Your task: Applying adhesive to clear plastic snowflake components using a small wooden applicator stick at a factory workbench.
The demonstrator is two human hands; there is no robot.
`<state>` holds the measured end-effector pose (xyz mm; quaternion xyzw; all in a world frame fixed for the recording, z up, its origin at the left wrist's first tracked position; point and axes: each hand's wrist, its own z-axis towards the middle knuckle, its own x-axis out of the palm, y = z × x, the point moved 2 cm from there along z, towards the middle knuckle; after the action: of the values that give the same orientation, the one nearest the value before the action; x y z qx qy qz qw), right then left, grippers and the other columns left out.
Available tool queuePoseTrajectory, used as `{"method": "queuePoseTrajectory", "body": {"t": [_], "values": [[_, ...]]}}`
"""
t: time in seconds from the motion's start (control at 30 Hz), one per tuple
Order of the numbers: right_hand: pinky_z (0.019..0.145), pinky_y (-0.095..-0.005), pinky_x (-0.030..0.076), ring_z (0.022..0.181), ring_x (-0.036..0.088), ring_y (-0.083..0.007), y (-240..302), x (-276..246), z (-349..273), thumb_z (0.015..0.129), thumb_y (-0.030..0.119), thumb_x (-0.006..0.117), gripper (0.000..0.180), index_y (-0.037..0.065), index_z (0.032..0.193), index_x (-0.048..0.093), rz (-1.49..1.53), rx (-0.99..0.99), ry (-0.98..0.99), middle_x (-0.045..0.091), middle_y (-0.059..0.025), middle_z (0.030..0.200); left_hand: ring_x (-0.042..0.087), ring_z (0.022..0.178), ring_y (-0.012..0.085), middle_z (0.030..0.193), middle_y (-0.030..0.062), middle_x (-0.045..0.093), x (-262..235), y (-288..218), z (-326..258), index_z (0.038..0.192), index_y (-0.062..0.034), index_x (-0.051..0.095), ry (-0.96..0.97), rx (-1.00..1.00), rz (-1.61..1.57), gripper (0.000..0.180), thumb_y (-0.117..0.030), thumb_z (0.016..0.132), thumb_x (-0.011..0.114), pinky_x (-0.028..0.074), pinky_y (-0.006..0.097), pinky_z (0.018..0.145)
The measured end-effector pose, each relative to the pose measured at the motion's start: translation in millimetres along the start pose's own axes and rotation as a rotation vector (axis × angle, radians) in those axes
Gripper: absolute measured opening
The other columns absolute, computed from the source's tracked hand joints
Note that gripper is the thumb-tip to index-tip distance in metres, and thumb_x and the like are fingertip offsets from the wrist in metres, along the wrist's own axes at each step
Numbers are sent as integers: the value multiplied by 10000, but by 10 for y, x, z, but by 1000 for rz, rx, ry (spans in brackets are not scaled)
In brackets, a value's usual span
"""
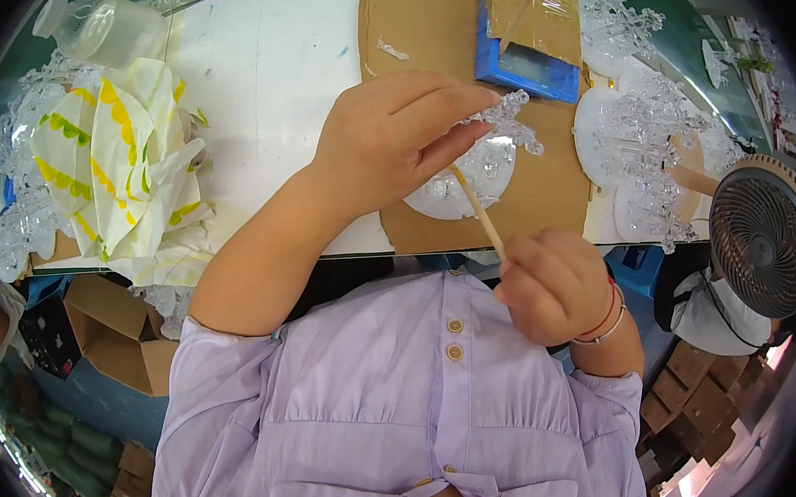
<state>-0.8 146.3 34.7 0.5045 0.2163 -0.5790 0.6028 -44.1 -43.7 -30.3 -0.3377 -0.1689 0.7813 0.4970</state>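
Clear plastic is the material under work: we find the piece [519,132] at the fingertips of the left hand [383,135], above the cardboard [547,190] laid on the counter [263,60]. Below it lies a round, clear disc [493,167], partly covered by the hand; we cannot tell whether disc and piece are joined.

We judge the step in hand to be close work with a stick [483,216] at the disc, with the piece steadied from above. The next move, in our opinion, calls for a firm left hold and a small, controlled motion of the stick tip, since the thin branches of the piece look easy to snap.

On the left, we record a narrow gap between thumb and fingers, closed about the edge of the piece; the palm is turned from view. On the right, we record the fingers of the right hand [554,287] curled tight around the rear of the stick, with no opening visible. The stick slants up and leftward, its tip over the disc and near the left thumb. Whether the tip touches the disc, we cannot establish.

We note a blue box [528,79] beyond the piece and more clear parts [635,141] to the right.
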Motion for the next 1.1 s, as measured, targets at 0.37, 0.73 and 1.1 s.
{"method": "queuePoseTrajectory", "body": {"t": [0.37,0.73,1.1], "values": [[519,-315,477,605,585,-269,-187,-108,-125,820,-25,550,132,4,937,495,-44,218,-127,608,-164,824,613,649,193,805,33,662,2,-18,15,946,-106,669,33,-37,-14,241,-87,720,751,481,280,533],[495,-287,459,555,582,-200,-188,-121,-559,973,198,473,178,26,936,506,41,356,-389,606,-160,786,632,680,201,824,59,672,15,-11,48,949,-83,672,40,-63,-62,258,-45,707,755,498,279,558],[540,-242,432,599,506,-144,-451,-399,-369,958,150,499,167,-16,942,509,-102,423,-716,608,-162,827,646,753,215,868,84,682,-63,41,46,939,-50,672,74,-203,-157,262,-34,695,767,510,282,638]]}}
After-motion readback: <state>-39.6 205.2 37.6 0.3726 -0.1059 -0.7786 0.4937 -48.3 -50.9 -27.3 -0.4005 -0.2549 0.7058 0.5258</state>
